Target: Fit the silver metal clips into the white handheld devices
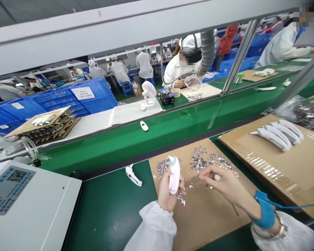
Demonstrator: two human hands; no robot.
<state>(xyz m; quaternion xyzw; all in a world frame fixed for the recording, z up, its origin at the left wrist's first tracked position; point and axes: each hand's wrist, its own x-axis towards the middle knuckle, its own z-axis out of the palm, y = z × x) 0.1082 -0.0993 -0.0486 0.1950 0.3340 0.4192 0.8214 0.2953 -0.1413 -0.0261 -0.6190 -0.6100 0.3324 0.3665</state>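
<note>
Midway through one unit, I'd guess: the left hand is gripping a white ear-thermometer-style housing with a pale green collar, tip pointing up, just below the middle of the frame. The right hand is holding its fingers closed around a pale rounded object, and something tiny and dark is showing at the fingertips, can't tell what either is.

No idea if any metal is sitting inside that housing, the open side isn't showing. Similar housings are lying together on the cardboard sheet at the right, but whether they're finished or waiting isn't showing either. Loads of small metal pieces are lying loose, so I'm reckoning plenty is left.

Counting up: one housing is in hand, about four are overlapping at right, one loose white shell part is lying left of centre, and one white oval part is resting above it. Metal bits are forming three-ish heaps, way too many to count, plus some strays near the left hand
</note>
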